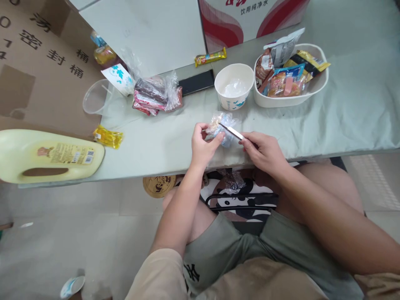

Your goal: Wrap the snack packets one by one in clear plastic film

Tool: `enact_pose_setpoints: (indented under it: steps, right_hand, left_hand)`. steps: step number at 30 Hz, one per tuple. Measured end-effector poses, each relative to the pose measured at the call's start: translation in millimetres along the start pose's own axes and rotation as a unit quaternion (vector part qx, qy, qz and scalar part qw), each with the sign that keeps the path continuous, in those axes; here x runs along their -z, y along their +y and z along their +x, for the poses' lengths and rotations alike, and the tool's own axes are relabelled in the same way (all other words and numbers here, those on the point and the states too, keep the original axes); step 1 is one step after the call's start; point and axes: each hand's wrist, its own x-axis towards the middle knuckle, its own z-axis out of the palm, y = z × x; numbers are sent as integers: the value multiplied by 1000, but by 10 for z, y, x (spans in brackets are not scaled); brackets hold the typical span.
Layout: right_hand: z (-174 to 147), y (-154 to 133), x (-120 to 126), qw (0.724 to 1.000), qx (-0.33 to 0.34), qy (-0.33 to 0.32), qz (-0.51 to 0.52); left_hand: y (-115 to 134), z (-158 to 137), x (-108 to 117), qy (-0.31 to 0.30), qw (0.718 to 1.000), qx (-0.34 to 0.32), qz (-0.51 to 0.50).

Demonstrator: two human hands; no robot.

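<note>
My left hand (pixel 204 142) pinches a crumpled clear and pale-blue plastic wrapper (pixel 225 141) above the near edge of the table. In my right hand (pixel 264 151) is a slim tool (pixel 233 132) with a white body and a thin dark tip, like a small knife. Its tip points left and lies against the wrapper; whether it cuts in cannot be made out. Just beyond my hands stands a white paper bowl (pixel 234 85) with clear plastic inside. To its right, a white oval tub (pixel 292 101) holds several snack packets.
A black phone (pixel 196 82) lies behind a pile of wrapped snack bars (pixel 153 95). A yellow snack stick (pixel 211 57) rests by the boxes at the back. On the left are a clear plastic cup (pixel 95 98), a yellow packet (pixel 108 136) and a large pale-yellow jug (pixel 53 152) lying down.
</note>
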Motion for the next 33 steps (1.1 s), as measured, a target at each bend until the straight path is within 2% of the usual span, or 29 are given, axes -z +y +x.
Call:
enact_pose_setpoints:
  steps: [3, 8, 12, 16, 18, 20, 22, 24, 28, 31, 33]
  right_hand:
    - [26, 13, -10, 1000, -10, -2, -14]
    - [9, 51, 40, 999, -11, -20, -34]
    - [-16, 157, 124, 996, -31, 45, -73]
    - [-7, 284, 193, 978, -68, 119, -156]
    - [-9, 292, 195, 976, -50, 135, -164]
    - [-21, 258, 170, 983, -6, 123, -134]
    - [-38, 204, 126, 991, 41, 92, -87]
    - [-48, 157, 74, 994, 74, 69, -51]
    - [-39, 136, -8, 994, 92, 46, -28]
    - [-10, 175, -7, 994, 69, 81, -23]
    - [9, 213, 36, 989, 30, 143, -22]
  left_hand:
    - [-2, 14, 3, -1, 1000, 4, -24]
    - [-60, 173, 197, 59, 987, 68, -135]
    - [-80, 203, 269, 90, 986, 69, -125]
    - [-48, 66, 108, 11, 996, 55, -75]
    - [-31, 3, 17, -46, 995, 60, -69]
    - [-27, -28, -35, -87, 992, 62, -70]
    - [-38, -31, -37, -104, 993, 35, -45]
    - [-60, -14, 3, -100, 994, -26, 18]
    - [-86, 42, 119, -82, 972, -154, 158]
    - [-83, 84, 158, -88, 952, -183, 227]
    - [-74, 110, 153, -74, 961, -151, 219]
